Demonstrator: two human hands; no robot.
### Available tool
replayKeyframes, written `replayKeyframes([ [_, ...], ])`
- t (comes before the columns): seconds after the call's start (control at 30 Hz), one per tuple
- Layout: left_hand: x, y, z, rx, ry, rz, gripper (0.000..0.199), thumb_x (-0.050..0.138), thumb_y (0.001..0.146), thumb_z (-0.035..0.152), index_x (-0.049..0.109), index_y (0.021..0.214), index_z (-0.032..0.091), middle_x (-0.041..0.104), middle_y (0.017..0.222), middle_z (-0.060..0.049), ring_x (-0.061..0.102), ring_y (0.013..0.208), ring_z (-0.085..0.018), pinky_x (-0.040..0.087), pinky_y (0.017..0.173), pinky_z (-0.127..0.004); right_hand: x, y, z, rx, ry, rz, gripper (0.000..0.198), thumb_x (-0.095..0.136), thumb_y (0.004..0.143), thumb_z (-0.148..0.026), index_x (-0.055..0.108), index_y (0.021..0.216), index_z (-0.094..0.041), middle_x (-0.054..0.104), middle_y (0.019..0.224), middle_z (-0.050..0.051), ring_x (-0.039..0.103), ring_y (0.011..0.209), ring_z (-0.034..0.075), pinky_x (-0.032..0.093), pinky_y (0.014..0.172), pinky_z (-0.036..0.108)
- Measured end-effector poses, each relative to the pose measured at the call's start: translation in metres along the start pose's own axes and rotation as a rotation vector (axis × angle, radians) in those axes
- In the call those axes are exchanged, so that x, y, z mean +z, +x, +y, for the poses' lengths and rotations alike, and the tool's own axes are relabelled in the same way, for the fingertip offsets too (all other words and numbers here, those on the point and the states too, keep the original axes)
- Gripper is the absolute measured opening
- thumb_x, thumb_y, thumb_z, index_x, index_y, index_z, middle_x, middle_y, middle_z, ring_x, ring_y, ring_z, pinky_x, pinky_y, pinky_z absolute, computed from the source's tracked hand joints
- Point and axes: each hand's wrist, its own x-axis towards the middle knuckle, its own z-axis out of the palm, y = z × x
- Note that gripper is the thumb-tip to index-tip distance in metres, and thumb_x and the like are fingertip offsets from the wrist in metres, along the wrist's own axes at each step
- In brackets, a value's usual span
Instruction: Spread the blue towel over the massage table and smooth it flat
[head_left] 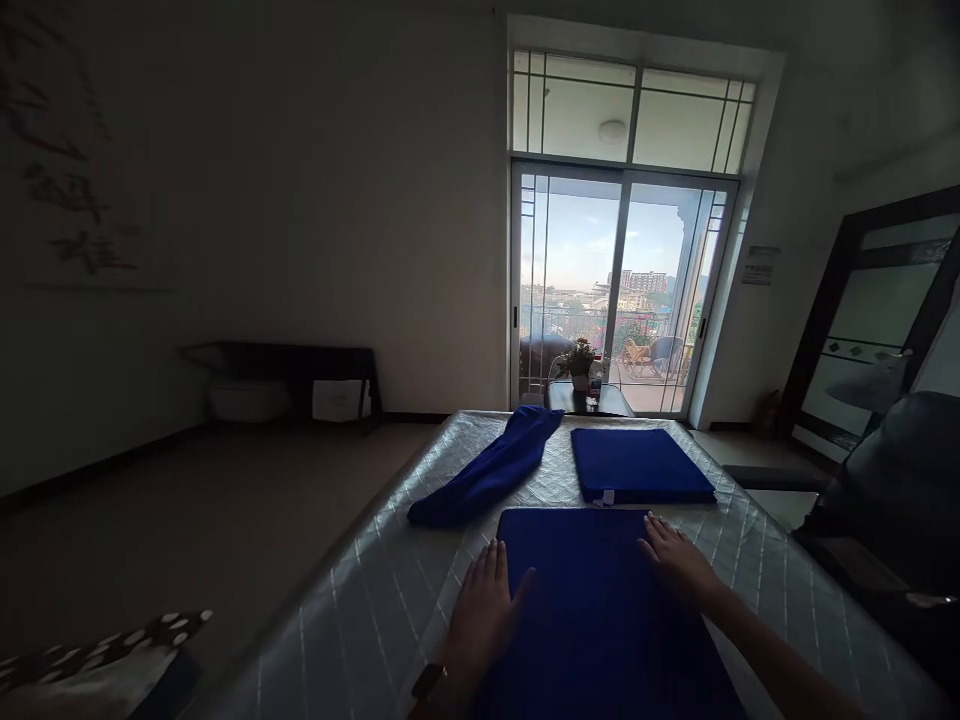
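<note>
A flat, folded blue cloth (585, 600) lies in front of me on the table (352, 600), which has a silvery quilted-pattern cover. My left hand (486, 605) rests along its left edge, fingers stretched forward and thumb apart on the fabric. On the far right edge lies my right hand (679, 560), its fingers extended flat on the cloth. Neither hand grips anything. Just beyond, a neatly folded blue cloth bundle (641, 465) with a small white tag sits to the right. A loosely bunched blue cloth (491, 470) stretches diagonally to the left.
A dark chair (892, 500) stands close to the table's right side. Past the far edge, a small table (615, 402) holds a potted plant (580, 362) and a bottle, before glass sliding doors (570, 250). Polka-dot fabric (105, 645) shows at lower left.
</note>
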Motion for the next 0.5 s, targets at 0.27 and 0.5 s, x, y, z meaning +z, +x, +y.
replayKeyframes([
  [0.27, -0.01, 0.0, 0.007, -0.082, 0.022, -0.126, 0.093, 0.021, 0.091, 0.072, 0.024, 0.155, 0.005, 0.023, 0.164, -0.015, 0.021, 0.152, -0.029, 0.024, 0.125, -0.046, 0.033, 0.039, 0.0, 0.068, 0.107, 0.039, 0.071, 0.017, 0.1, -0.049, 0.021, 0.156, -0.005, 0.02, 0.165, 0.012, 0.012, 0.153, 0.022, 0.015, 0.124, 0.042],
  [0.5, -0.007, 0.004, 0.008, -0.114, 0.076, -0.131, 0.089, 0.023, 0.091, 0.07, 0.029, 0.154, 0.008, 0.025, 0.163, -0.013, 0.024, 0.151, -0.027, 0.025, 0.124, -0.048, 0.039, 0.04, 0.004, 0.059, 0.135, 0.065, 0.071, 0.017, 0.1, -0.049, 0.021, 0.157, -0.006, 0.019, 0.165, 0.011, 0.014, 0.153, 0.022, 0.014, 0.124, 0.042],
])
